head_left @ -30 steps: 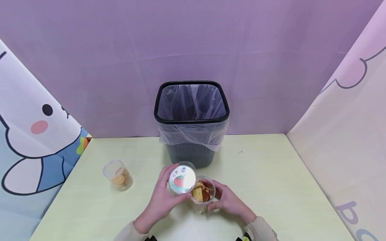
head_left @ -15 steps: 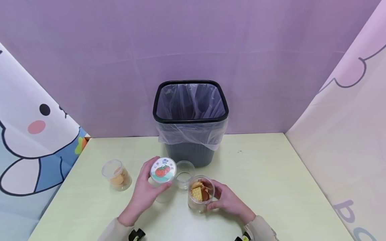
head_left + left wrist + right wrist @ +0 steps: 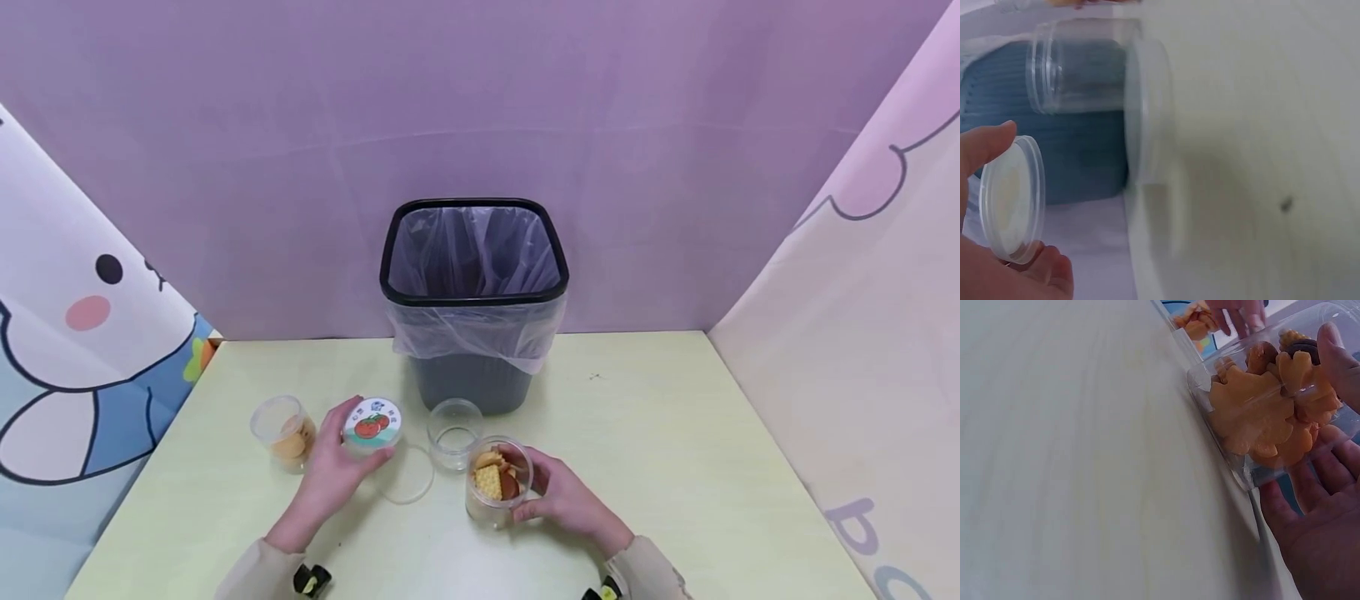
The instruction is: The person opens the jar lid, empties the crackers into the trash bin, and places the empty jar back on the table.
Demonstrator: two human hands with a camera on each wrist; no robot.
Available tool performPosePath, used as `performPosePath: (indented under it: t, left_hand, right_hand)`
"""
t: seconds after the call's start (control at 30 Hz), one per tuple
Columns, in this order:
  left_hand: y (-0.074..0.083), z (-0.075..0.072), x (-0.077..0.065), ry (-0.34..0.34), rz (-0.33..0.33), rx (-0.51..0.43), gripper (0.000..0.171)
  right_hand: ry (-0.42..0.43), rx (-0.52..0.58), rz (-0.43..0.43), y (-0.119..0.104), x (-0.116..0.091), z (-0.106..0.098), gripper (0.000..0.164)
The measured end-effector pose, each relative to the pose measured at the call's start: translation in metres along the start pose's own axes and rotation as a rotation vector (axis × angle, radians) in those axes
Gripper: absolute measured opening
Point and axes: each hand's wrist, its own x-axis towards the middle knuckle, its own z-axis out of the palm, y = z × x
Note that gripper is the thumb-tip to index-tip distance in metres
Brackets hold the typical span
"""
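My left hand (image 3: pixel 330 468) pinches a round lid (image 3: pixel 372 423) with a tomato picture by its rim, above the table. In the left wrist view the lid's translucent underside (image 3: pixel 1009 200) shows. A translucent disc (image 3: pixel 1147 112), blurred there, appears as a thin ring (image 3: pixel 429 483) in the head view, low over or on the table; I cannot tell which. My right hand (image 3: pixel 561 497) grips a clear, lidless jar (image 3: pixel 487 515) by its right side. Assorted biscuits (image 3: pixel 1254 409) lie inside it. Touching or just behind this jar stands a clear jar (image 3: pixel 454 454) with no contents visible.
Another clear jar (image 3: pixel 276 412), partly filled with orange-brown biscuits, stands left of my left hand. A dark bin (image 3: pixel 472 383) with a black rim and plastic liner stands behind the jars. Purple cloth (image 3: pixel 300 167) hangs at the back, printed cloths at both sides.
My left hand has moved left with the tomato lid, away from the biscuit jar. The jar with no contents now shows fully, and a thin ring has appeared before it. My right hand stays put.
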Motion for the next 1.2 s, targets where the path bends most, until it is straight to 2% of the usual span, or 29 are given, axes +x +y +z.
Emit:
performPosePath:
  t: [0.27,0.6,0.73,0.97,1.2]
  left_hand:
    - [-0.014,-0.002,0.007,-0.056,-0.138,0.062,0.09]
    - [-0.026,0.0,0.009,-0.097,-0.219,0.141,0.094]
    - [-0.029,0.001,0.009,-0.113,-0.219,0.148,0.094]
    - [-0.031,0.002,0.008,-0.097,-0.194,0.155,0.092]
    - [-0.024,0.003,0.007,-0.072,-0.152,0.131,0.089]
  right_hand:
    - [0.007,0.013,0.012,-0.001,0.0,0.001,0.081]
    - [0.002,0.019,0.006,0.0,0.0,0.001,0.083]
    - [0.005,0.011,-0.001,0.0,-0.001,0.001,0.083]
    - [0.006,0.025,0.001,0.0,0.0,0.0,0.083]
    - [0.004,0.022,0.004,0.0,0.0,0.001,0.083]
